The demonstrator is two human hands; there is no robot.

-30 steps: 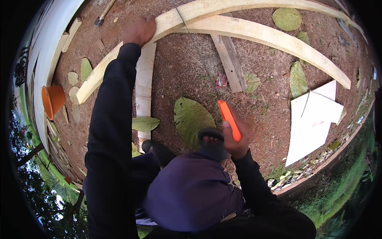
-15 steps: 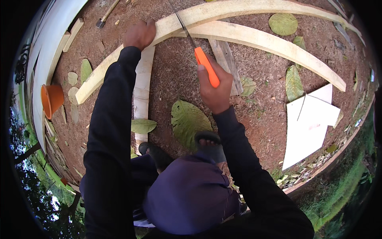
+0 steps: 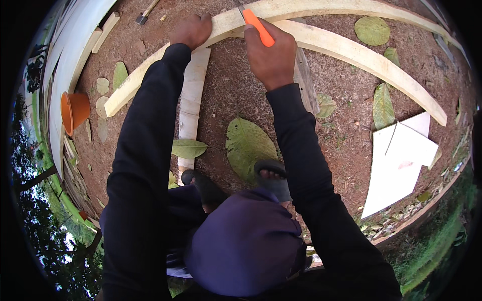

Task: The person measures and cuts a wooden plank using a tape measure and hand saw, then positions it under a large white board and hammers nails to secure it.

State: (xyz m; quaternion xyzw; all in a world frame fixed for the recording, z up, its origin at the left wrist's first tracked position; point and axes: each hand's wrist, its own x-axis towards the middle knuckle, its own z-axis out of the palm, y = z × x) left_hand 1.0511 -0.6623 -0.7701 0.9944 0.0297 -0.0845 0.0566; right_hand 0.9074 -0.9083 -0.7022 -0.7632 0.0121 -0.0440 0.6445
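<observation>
A long pale wooden plank [image 3: 301, 8] lies across the far side, its edges bent by the lens. My left hand [image 3: 191, 31] is closed over the plank, gripping it left of the saw. In my right hand [image 3: 272, 55] is the orange handle of a handsaw [image 3: 258, 28]. The saw's blade lies across the plank, and only a short dark piece of it shows beyond the handle. Under the plank a second pale board [image 3: 361, 57] runs off to the right. A flat light-coloured board [image 3: 192, 95] supports the plank near my left hand.
An orange bucket [image 3: 75, 111] lies tilted at the left beside a long white panel [image 3: 75, 45]. A hammer [image 3: 144, 16] rests on the soil at the far left. White sheets [image 3: 396, 165] lie at the right. Large leaves [image 3: 249, 149] are scattered near my sandalled feet.
My right hand has pushed the saw forward, so the handle now reaches the plank and less blade shows. The view has shifted slightly; my left hand keeps its hold.
</observation>
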